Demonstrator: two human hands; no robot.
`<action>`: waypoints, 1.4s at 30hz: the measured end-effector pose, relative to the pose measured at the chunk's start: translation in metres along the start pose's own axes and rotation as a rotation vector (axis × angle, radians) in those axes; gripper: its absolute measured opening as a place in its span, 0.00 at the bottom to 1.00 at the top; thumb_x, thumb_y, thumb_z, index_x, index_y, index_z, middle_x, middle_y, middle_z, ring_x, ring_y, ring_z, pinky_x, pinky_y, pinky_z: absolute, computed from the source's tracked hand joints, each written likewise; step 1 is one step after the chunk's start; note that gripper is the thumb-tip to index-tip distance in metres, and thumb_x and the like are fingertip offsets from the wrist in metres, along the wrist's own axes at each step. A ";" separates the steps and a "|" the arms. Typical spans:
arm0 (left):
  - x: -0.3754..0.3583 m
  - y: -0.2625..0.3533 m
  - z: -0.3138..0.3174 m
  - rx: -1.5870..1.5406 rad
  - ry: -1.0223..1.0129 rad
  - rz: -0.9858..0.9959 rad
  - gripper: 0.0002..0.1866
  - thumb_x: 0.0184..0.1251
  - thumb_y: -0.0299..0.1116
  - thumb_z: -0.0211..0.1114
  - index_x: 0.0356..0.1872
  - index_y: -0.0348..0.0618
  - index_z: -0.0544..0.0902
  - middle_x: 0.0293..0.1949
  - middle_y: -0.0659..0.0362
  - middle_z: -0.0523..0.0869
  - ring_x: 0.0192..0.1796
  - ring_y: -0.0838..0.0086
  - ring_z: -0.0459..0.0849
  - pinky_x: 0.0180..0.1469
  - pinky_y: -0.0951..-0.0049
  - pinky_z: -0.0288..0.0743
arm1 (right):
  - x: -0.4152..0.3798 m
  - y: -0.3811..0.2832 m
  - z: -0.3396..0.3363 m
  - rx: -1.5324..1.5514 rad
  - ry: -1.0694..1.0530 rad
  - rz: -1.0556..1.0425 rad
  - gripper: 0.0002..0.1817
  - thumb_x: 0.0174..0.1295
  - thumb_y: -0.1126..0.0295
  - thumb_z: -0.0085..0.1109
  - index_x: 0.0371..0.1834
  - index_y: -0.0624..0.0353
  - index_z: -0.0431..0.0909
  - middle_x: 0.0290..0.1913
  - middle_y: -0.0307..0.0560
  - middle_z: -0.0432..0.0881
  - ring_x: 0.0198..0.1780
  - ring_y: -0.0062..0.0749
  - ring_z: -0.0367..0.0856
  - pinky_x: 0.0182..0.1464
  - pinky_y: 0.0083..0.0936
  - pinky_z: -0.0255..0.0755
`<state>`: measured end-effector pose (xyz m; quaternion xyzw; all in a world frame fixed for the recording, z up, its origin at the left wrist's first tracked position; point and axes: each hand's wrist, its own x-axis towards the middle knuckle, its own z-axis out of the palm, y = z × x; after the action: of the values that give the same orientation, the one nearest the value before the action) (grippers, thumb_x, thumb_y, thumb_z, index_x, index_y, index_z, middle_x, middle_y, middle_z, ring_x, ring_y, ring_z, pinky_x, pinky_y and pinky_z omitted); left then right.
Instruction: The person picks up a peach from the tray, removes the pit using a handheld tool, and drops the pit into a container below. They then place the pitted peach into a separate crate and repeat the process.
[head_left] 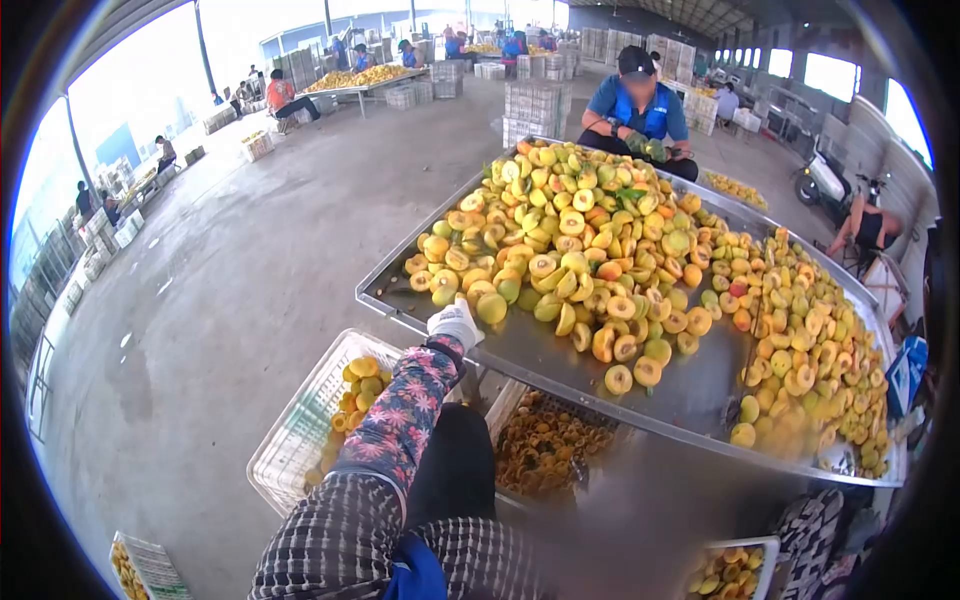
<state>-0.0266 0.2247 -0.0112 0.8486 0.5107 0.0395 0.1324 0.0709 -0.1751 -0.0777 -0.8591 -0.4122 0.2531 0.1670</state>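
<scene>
At table (540,357) edge, reaching to fruit (491,308) with left hand (457,325); cannot tell if gripping; likely calls for fingertip control.

A metal-rimmed table (685,405) is covered in large part by heaped halved yellow fruit (600,230).

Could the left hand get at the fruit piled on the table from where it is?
Probably yes: the left hand is right at the near edge of the table, beside the closest fruit, with nothing visible in between.
</scene>
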 end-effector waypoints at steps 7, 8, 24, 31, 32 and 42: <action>0.023 -0.010 0.028 -1.087 0.054 -0.059 0.22 0.60 0.42 0.62 0.49 0.36 0.79 0.43 0.53 0.87 0.46 0.66 0.86 0.48 0.65 0.79 | 0.002 -0.009 -0.006 0.027 0.080 0.007 0.21 0.63 0.57 0.56 0.52 0.62 0.71 0.37 0.68 0.82 0.43 0.62 0.81 0.45 0.51 0.74; 0.024 -0.015 0.043 -1.448 0.238 0.215 0.17 0.66 0.41 0.56 0.45 0.38 0.81 0.40 0.55 0.87 0.41 0.68 0.86 0.41 0.66 0.80 | -0.001 -0.009 -0.001 0.025 0.079 0.019 0.20 0.63 0.56 0.57 0.48 0.62 0.72 0.37 0.68 0.82 0.42 0.62 0.81 0.45 0.51 0.74; -0.152 0.082 -0.005 -1.789 -0.402 0.158 0.33 0.77 0.59 0.40 0.50 0.35 0.77 0.35 0.55 0.85 0.36 0.74 0.84 0.36 0.78 0.77 | 0.017 -0.133 -0.068 0.050 0.492 -0.459 0.17 0.64 0.69 0.55 0.53 0.62 0.67 0.32 0.61 0.81 0.32 0.60 0.80 0.32 0.47 0.73; -0.152 0.080 0.005 -1.700 -0.410 0.127 0.32 0.78 0.56 0.41 0.43 0.34 0.81 0.30 0.55 0.85 0.31 0.74 0.83 0.36 0.75 0.78 | 0.017 -0.125 -0.052 0.196 0.356 -0.453 0.11 0.65 0.70 0.55 0.45 0.62 0.66 0.27 0.61 0.78 0.30 0.62 0.79 0.29 0.49 0.71; -0.157 0.081 0.006 -1.700 -0.400 0.117 0.32 0.78 0.56 0.41 0.42 0.34 0.82 0.30 0.56 0.85 0.31 0.74 0.83 0.36 0.76 0.78 | 0.017 -0.123 -0.051 0.255 0.339 -0.478 0.12 0.65 0.68 0.56 0.45 0.62 0.66 0.27 0.62 0.78 0.29 0.62 0.79 0.28 0.49 0.71; -0.151 0.092 0.053 -1.701 -0.054 0.568 0.18 0.75 0.34 0.52 0.61 0.41 0.70 0.51 0.63 0.76 0.55 0.80 0.72 0.56 0.77 0.68 | 0.046 -0.076 -0.024 0.537 0.243 -0.497 0.28 0.70 0.72 0.49 0.69 0.75 0.56 0.65 0.66 0.69 0.66 0.49 0.68 0.66 0.36 0.62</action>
<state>-0.0093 0.0417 -0.0278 0.5587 0.0761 0.4157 0.7136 0.0617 -0.0949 -0.0340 -0.6826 -0.5039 0.2001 0.4900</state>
